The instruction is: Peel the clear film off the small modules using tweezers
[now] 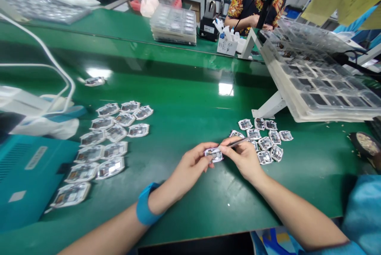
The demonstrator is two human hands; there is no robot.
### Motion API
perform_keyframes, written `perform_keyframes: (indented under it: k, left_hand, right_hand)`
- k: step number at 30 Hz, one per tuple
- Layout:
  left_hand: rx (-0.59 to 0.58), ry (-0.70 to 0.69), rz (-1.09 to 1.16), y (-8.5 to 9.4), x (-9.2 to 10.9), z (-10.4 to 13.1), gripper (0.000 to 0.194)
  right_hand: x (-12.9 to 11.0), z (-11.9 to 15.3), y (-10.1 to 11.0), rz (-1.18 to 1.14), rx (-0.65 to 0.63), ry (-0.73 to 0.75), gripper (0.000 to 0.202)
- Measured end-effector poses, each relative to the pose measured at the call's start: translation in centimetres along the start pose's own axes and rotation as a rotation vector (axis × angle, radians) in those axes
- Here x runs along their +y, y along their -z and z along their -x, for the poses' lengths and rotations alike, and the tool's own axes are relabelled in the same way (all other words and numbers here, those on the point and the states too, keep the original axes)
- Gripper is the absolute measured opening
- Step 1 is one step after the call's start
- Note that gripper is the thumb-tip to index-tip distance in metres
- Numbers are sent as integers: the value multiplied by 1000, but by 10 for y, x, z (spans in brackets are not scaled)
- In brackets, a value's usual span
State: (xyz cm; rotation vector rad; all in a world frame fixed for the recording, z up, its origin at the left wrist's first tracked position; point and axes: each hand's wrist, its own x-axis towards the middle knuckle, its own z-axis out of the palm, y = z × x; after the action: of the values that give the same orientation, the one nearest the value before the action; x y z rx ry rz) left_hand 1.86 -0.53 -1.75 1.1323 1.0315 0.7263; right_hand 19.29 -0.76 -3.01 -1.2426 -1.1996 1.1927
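Between thumb and fingers, my left hand [193, 162] grips a small white-rimmed electronic housing [214, 154] with dark and silvery parts inside. My right hand [242, 156] is closed around slim metal tweezers [236, 142], whose tip end is at the upper right edge of that housing. The fingers partly cover both things. Just beyond my right hand lie several similar housings [264, 142] in a loose cluster. A larger group of such housings [115, 132] is spread in rows on the left of the green table [178, 104].
At right, a white angled stand [269, 104] carries clear compartment trays [321, 96]. A teal machine [32, 179] and white cables [59, 68] border the left. Stacked trays [173, 25] and a box of syringes [226, 46] stand at the back. A co-worker [253, 5] sits opposite.
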Motion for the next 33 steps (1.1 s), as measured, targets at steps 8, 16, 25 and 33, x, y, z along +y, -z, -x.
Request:
perform_keyframes:
  k: [8,16,25,33]
  left_hand:
    - [-42,-4,-12,3,-1,0,39]
    - [-79,-24,-68,5,3,1,39]
    - [-112,-74,-189,8,8,1,36]
    - [-36,21,-7,6,3,0,35]
  right_hand:
    - [0,0,1,-58,3,-3,15]
    - [-2,0,2,-58,-32,8,13]
    - [-5,0,1,-30,-30,11,20]
    - [-4,2,-2,-26,-1,23,19]
